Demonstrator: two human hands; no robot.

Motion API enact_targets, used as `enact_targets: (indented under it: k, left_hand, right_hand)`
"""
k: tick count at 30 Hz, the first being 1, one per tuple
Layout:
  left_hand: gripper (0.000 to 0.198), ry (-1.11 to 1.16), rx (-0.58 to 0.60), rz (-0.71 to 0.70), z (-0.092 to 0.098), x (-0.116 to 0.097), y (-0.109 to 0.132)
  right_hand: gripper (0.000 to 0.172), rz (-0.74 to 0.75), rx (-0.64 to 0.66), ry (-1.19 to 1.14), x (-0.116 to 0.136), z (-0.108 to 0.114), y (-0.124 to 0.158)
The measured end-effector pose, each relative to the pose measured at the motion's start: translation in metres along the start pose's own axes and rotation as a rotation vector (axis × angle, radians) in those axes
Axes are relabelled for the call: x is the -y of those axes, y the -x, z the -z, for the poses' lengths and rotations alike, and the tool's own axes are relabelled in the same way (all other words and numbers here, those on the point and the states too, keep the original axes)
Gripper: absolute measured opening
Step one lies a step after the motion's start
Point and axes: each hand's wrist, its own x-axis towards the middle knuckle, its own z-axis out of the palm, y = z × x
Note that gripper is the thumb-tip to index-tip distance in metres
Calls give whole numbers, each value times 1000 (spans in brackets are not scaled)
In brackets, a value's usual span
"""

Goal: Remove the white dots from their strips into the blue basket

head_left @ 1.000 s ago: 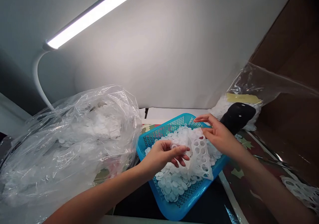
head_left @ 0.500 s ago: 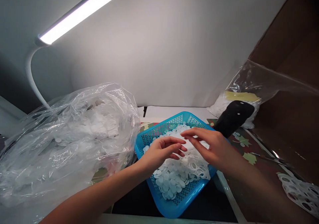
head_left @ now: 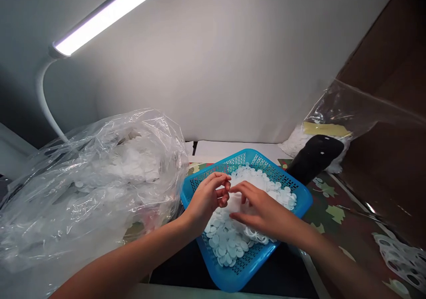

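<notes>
1. Left hand [head_left: 207, 198]: raised over the left side of the basket, wrist bent, palm turned inward, fingers curled toward the thumb and almost closed. Any small item in its grip: impossible to tell, with the fingers hiding the gap.
2. Right hand [head_left: 262, 211]: reaching in low from the right, palm down, half open, fingers slightly spread, fingertips resting on the heap and just beside the left hand's fingers. Nothing clearly gripped.
3. Loose white discs [head_left: 226, 241]: heaped in a blue mesh basket [head_left: 301, 203], directly beneath both hands.
4. Strip of punched white sheet [head_left: 255, 235]: lying on the heap, partly under the right hand.
5. Basket: turned corner-on, resting partly on a leaf-patterned cover [head_left: 333, 214].
6. Just left of the basket: crumpled clear plastic bag [head_left: 89, 192] filled with white discs.
7. Beyond the basket's right corner: black object [head_left: 314, 159], then a clear bag [head_left: 336, 108] of white pieces with a yellow label [head_left: 326, 129].
8. Lower right: more punched white sheet [head_left: 397, 259] on the cover.
</notes>
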Motion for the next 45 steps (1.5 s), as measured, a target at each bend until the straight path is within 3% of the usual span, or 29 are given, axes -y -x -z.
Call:
enact_targets:
  k: [2, 6, 10, 14, 18, 23, 25, 28, 29, 33, 39, 45]
  left_hand:
    - [12, 0, 1, -5, 0, 1, 0]
    - [11, -24, 9, -16, 1, 2, 0]
    - [12, -63, 19, 10, 4, 2, -1]
    - [22, -134, 87, 129, 5, 1, -2]
    - [29, -255, 163, 201, 4, 0, -2]
    - [30, -266, 97, 174, 8, 1, -3]
    - [33, -268, 117, 190, 9, 0, -4]
    - [39, -277, 143, 186, 9, -1, -4]
    - [40, -274, 147, 186, 8, -2, -4]
    - [39, -241, 126, 165, 7, -2, -3]
    - [20, -439, 152, 90, 5, -3, 1]
    - [19, -455, 116, 69, 4, -5, 2]
  right_hand:
    - [33, -22, -42, -20, -4, -3, -1]
    - [16, -21, -64, -32, -8, -6, -2]
    - [13, -3, -128, -85, -7, -4, -4]
    - [6, -76, -305, -171, -7, 0, -7]
    - [10, -92, -446, -361, -12, 2, -9]
    - [12, -33, -517, -580, -16, 2, -11]
    - [27, -23, -559, -621, -15, 1, -11]
    - [51, -24, -537, -695, -13, 1, -11]
    - [48, -24, -512, -704, -13, 2, -11]
    - [5, 59, -451, -647, -13, 4, -9]
    - [9, 94, -472, -522, -14, 3, -7]
    - [10, 99, -483, -454, -13, 2, -7]
